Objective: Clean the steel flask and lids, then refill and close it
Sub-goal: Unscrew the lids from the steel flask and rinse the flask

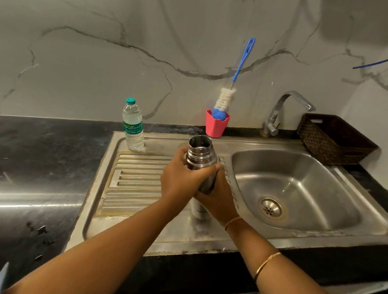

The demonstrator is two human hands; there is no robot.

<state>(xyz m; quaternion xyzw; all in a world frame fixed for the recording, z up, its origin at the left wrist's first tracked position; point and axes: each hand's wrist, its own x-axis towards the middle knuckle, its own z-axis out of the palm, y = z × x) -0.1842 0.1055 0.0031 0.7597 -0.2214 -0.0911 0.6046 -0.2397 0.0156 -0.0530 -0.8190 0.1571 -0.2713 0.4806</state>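
Steel flask [201, 158]: was held upright just left of sink basin [302, 179]; left hand [181, 176] and right hand [218, 197] were both clamped round its body; handling advised: firm lower grip, mouth tipped toward basin.

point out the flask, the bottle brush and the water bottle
steel flask [200, 153], head view, on its neck
bottle brush [226, 98], head view, on the white bristles
water bottle [132, 127], head view, on the green label

Our steel flask [200, 154] stands nearly upright over the ribbed drainboard [138, 177], shiny, with a threaded neck and open mouth. Our left hand [181, 176] wraps its shoulder, our right hand [217, 201] its body.
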